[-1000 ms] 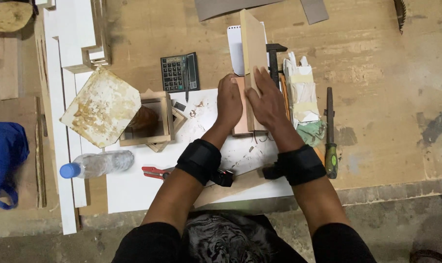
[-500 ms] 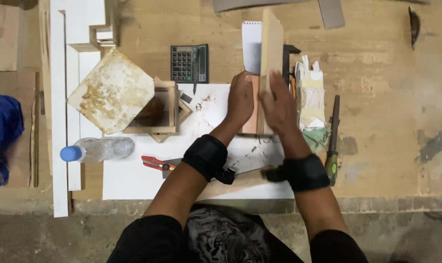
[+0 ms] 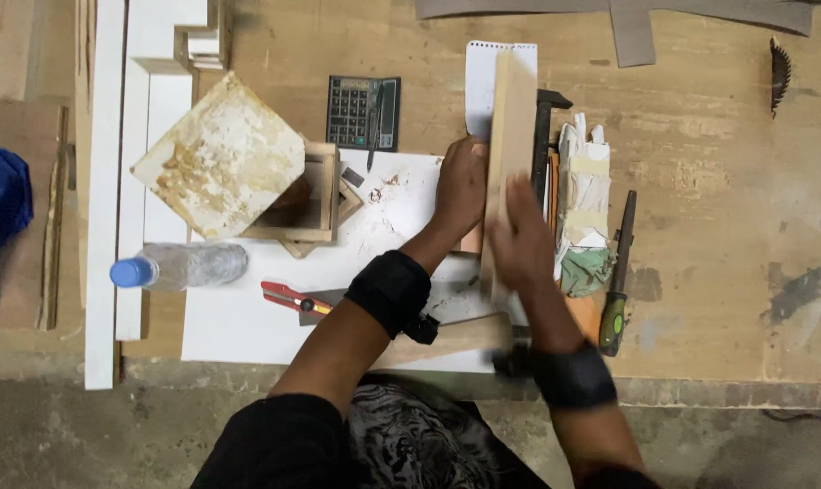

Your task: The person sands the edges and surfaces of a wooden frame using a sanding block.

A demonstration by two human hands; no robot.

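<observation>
A long wooden board [image 3: 510,154] stands on edge near the middle of the workbench [image 3: 718,181], its long axis running near to far, from the white sheet [image 3: 248,312] out over the notepad [image 3: 479,81]. Both hands flank it. The left hand [image 3: 460,186] presses its left face about midway, fingers together and flat against the wood. The right hand [image 3: 522,244] sits nearer, on the right face; it is blurred, so whether its fingers wrap the board or merely lie against it I cannot tell. A calculator [image 3: 363,112] lies to the far left, a screwdriver [image 3: 617,281] to the right.
</observation>
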